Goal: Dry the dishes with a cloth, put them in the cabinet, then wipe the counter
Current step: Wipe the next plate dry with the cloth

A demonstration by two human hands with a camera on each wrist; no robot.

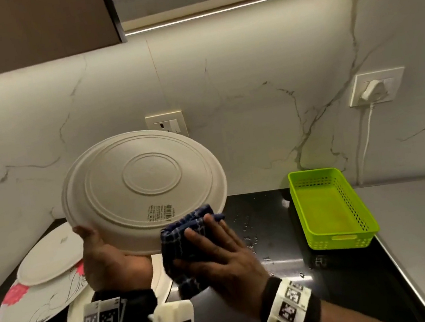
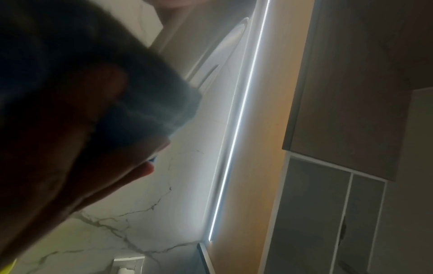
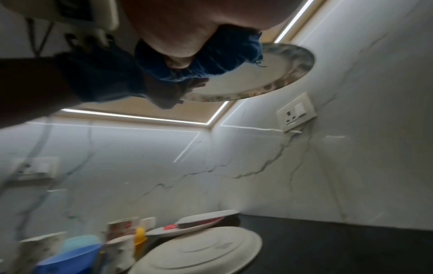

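The plate (image 1: 145, 195) is tilted above the counter (image 1: 283, 282), underside toward us. The left hand (image 1: 108, 260) grips its lower-left rim, and the right hand (image 1: 219, 258) pinches the cloth (image 1: 181, 236) onto the lower-right rim.

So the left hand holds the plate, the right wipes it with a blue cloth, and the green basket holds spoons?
No: the head view shows the green basket empty. The left hand, plate, right hand and blue cloth are as you say.
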